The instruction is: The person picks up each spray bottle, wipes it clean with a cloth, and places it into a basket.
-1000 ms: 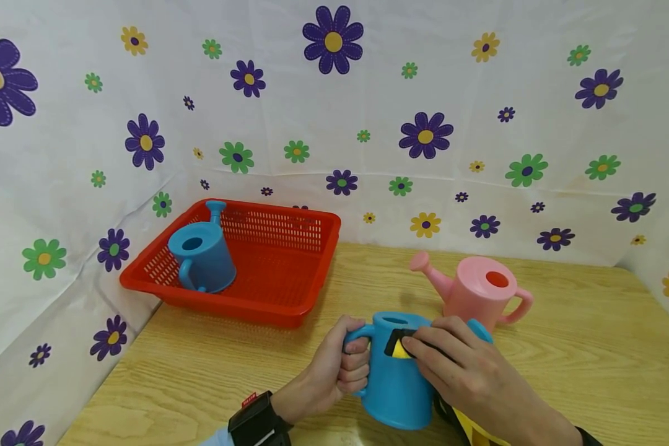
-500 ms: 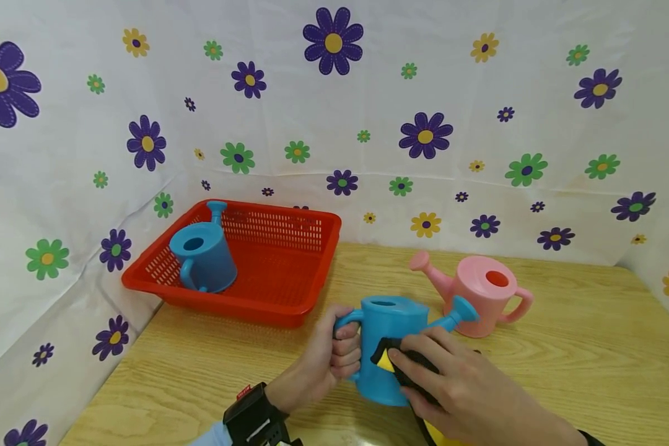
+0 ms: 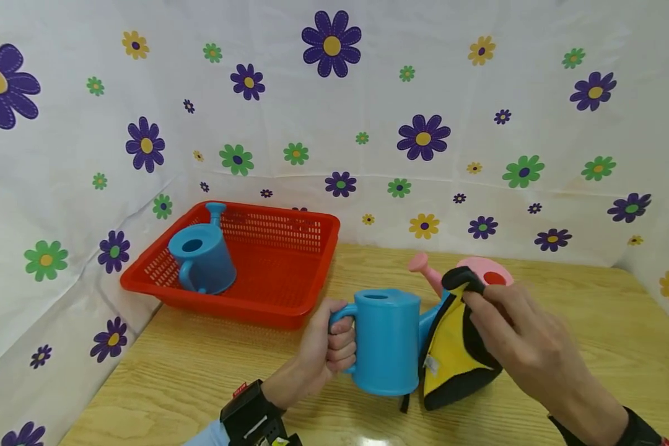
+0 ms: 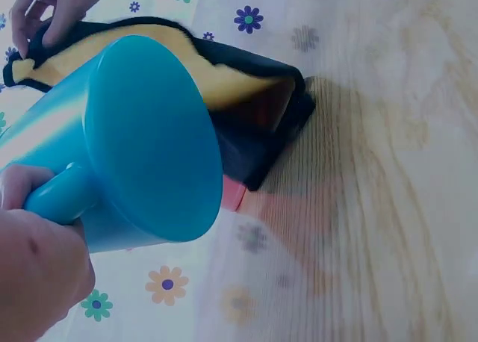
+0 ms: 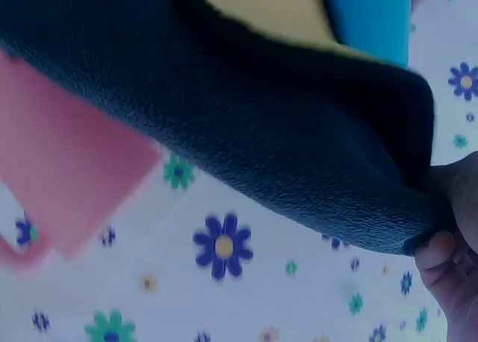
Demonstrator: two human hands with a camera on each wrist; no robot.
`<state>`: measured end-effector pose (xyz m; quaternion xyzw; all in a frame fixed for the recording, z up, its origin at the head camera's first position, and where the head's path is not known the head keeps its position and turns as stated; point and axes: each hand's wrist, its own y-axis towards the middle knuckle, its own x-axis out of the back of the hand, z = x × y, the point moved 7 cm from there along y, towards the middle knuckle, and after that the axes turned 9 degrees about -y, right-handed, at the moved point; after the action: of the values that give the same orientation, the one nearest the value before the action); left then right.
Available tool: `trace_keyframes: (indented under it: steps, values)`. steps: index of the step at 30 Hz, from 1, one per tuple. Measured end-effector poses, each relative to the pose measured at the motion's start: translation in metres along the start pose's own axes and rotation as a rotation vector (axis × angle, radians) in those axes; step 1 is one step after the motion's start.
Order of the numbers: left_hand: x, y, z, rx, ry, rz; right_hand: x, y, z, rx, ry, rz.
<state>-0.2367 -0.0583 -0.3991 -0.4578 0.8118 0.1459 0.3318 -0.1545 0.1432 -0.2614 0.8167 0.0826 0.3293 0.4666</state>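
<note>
**Cloth's off the can**

Half a second ago the right hand had the yellow-and-black cloth on the blue watering can. Now it's lifted away, hanging from pinching fingers. Can's front is uncovered, so I'd call wiping there paused. Left hand grips the handle; can is upright, off the table, cloth just right of it. Can't tell whether cloth touches spout.

Wht flower-print backdrop behind lt wood tbl

Wood-grained table bearing 1 red basket, 1 pink watering can
</note>
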Motion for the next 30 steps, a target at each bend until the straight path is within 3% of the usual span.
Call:
trace_keyframes:
  steps: [8,14,23,30]
  values:
    - [0.001,0.000,0.008,0.041,0.026,-0.016,-0.040,-0.015,0.043,-0.008,0.155,0.260]
    - [0.002,-0.001,0.011,0.052,0.035,-0.006,-0.045,-0.014,0.052,0.016,0.152,0.231]
    - [-0.003,-0.004,0.017,0.077,0.050,0.050,-0.036,-0.006,0.046,0.009,0.153,0.080]
    - [0.000,-0.004,0.019,0.113,0.050,-0.025,-0.038,-0.010,0.051,0.066,0.196,0.169]
